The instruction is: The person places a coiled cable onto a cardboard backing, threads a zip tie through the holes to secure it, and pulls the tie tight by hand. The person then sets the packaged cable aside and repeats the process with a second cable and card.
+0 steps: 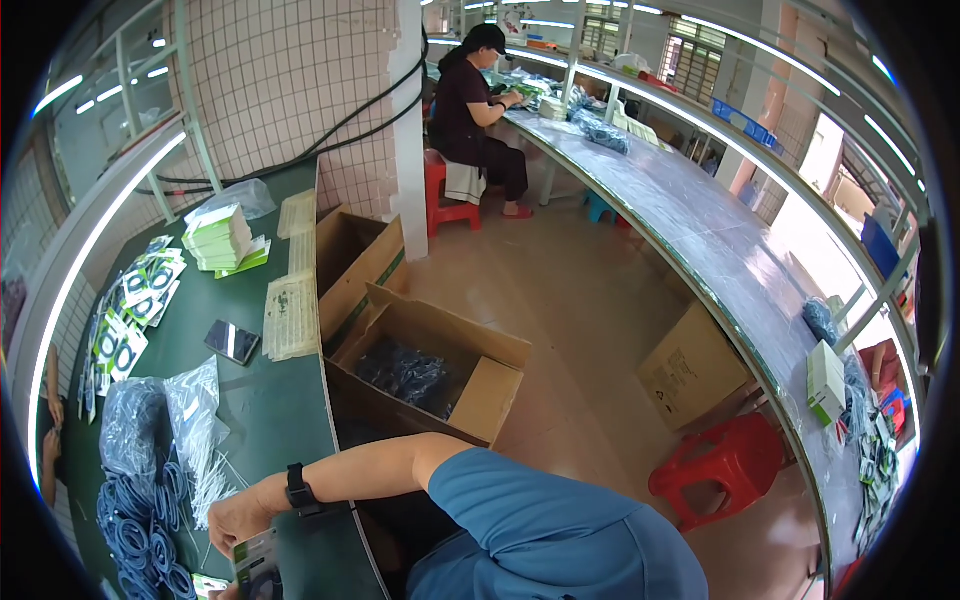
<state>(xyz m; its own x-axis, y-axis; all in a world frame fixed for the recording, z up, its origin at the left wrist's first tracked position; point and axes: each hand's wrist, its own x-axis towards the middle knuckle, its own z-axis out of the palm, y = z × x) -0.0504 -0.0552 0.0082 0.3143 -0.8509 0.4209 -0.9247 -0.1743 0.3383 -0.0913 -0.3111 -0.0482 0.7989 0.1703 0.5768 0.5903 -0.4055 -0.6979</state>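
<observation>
My right hand (238,518), a dark watch on its wrist, reaches over the green table with fingers curled down at the top of a packaging card (256,562). What its fingertips pinch is hidden. Only a sliver of my left hand (228,593) shows at the bottom edge, against the card's lower side. The card is green and grey with a dark item on it. Beside my right hand lie several coiled blue-grey cables (130,530) and a bunch of thin white ties (208,480) spilling from a clear bag (193,395). Another piece of green-and-white packaging (208,585) lies below.
On the table (290,410) are a plastic-wrapped bundle (133,425), a phone (232,342), stacked cards (218,240), carded cables (140,290) and pale trays (291,315). Open cartons (510,352) stand alongside. Behind me are a red stool (725,460) and long bench (690,210); a person (470,120) sits far off.
</observation>
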